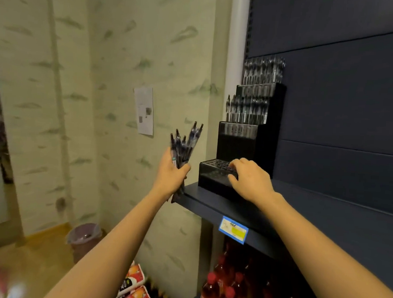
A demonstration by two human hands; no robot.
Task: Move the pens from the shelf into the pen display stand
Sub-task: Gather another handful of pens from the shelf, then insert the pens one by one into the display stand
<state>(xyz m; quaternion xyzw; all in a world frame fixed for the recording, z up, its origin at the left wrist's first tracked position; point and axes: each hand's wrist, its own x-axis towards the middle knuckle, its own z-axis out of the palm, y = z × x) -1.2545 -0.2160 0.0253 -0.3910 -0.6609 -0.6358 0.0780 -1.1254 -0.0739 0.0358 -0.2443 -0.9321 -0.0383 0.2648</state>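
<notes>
1. Low at the far left, a pink thing is too blurred to make out.
2. A pale waste bin [84,238] with a liner stands on the wooden floor against the patterned wall.
3. A printed sheet of paper [143,110] is stuck to that wall, higher up.
4. The left hand [171,172] is raised just off the left end of the shelf [325,209]. Its fingers and thumb are wrapped tightly round a bundle of pens [184,145]. The pens point up and fan out a little at the top, and their lower ends poke out below the fist beside the shelf's corner.
5. Below that arm, printed packets [134,281] lie stacked near the floor.
6. The black pen display stand [244,142] sits on the shelf near its left end, stepped in three tiers. The top and middle tiers are packed with upright standing pens [262,70]. The lowest, front tier shows rows of open holes.
7. The right hand [249,177] lies on that lowest tier, holding it. Its bent fingers are over the holed top and its thumb is against the clear front wall. Whether it also has a pen under its fingers cannot be told.
8. A blue and yellow price label [233,230] hangs on the shelf's front edge.
9. Under the shelf stand red-capped bottles [228,293] of red drink.
10. To the right, the shelf runs on along a dark blue back panel [343,100].
</notes>
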